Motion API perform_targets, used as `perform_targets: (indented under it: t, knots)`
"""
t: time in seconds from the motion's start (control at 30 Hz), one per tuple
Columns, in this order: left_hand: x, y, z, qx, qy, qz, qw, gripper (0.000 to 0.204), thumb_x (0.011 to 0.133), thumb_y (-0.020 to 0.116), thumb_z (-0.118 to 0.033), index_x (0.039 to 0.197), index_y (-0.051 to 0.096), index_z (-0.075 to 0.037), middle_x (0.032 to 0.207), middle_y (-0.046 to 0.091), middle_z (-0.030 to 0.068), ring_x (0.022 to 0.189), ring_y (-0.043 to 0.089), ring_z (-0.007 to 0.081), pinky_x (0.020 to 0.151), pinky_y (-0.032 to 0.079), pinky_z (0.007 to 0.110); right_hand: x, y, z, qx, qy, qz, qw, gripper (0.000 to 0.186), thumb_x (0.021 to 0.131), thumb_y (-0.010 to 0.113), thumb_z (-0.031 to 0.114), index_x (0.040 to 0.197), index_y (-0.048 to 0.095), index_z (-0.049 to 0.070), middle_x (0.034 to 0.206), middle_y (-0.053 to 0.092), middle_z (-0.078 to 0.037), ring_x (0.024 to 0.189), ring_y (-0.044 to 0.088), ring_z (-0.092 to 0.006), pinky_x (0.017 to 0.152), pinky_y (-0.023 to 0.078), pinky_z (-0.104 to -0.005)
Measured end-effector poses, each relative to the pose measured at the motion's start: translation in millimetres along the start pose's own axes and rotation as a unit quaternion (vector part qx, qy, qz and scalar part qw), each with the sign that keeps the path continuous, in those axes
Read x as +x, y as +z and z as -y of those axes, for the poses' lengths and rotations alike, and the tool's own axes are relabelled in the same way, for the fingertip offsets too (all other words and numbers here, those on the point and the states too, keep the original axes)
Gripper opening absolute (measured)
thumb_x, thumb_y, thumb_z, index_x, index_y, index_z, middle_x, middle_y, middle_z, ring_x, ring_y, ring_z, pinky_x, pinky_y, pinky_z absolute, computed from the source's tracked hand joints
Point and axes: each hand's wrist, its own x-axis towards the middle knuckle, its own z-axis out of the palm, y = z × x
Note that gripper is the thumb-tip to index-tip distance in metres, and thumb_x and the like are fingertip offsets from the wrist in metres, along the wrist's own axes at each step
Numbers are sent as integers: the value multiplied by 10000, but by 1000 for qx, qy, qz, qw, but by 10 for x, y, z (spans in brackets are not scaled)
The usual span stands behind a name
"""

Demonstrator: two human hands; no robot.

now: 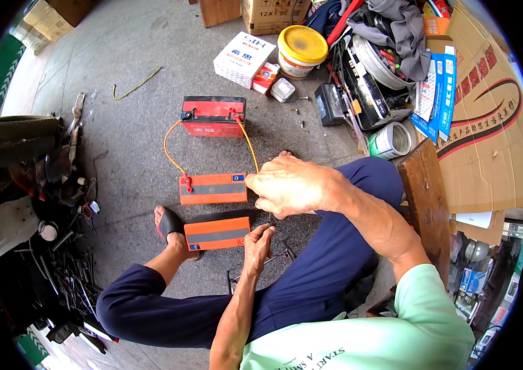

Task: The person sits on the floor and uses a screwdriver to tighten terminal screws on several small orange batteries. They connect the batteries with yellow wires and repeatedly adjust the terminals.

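Note:
Three batteries stand in a column on the floor between my legs. The far one is a red and black battery (215,120); below it sit an orange battery (213,189) with a grey stripe and a near orange battery (217,234). One yellow wire (166,145) links the far battery's left terminal to the middle one. A second yellow wire (249,140) runs from its right terminal down behind my right hand (295,185), closed beside the middle battery's right end. My left hand (257,246) is pinched by the near battery's right end. What the fingers hold is too small or hidden.
A white bucket with a yellow lid (302,46), a white box (244,58) and an open can (391,142) stand beyond. Large cardboard (489,129) leans at right by a wooden stool (426,203). Tyres (18,139) and loose tools (67,271) crowd the left.

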Motion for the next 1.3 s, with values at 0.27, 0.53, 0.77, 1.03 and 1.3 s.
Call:
perform_targets:
  t: [0.27,0.53,0.77,1.03,1.3]
  knots:
    - [179,47,227,126,29,-11,992,372,825,640,-285,623,537,10,515,419,-6,491,355,80,454,296,305,52,126,34,-39,-11,23,999,189,765,598,150,772,558,-35,768,628,-199,788,627,-349,765,479,-434]
    - [444,88,407,202,26,-71,976,466,806,581,-368,621,500,52,513,446,131,527,411,197,531,354,394,0,171,2,-61,13,-7,998,133,717,635,110,773,590,-2,789,628,-171,811,633,-329,759,493,-422]
    - [552,234,397,316,118,-142,931,355,780,564,-313,777,607,39,746,611,257,756,606,400,666,452,459,2,281,176,-81,52,-14,995,165,687,646,89,833,640,14,827,653,-156,794,660,-310,699,538,-399]
    - [522,225,252,325,64,-124,935,411,796,584,-378,852,643,26,864,637,269,847,610,435,738,481,473,3,432,77,-81,44,-21,996,174,690,637,92,839,638,1,801,659,-157,768,669,-297,669,539,-392]
    - [593,170,406,397,173,-77,898,433,851,525,-441,1053,501,-59,960,624,270,893,595,455,759,464,510,-4,519,45,-76,-36,-47,995,159,694,616,82,816,622,-20,718,655,-149,700,667,-307,610,535,-401]
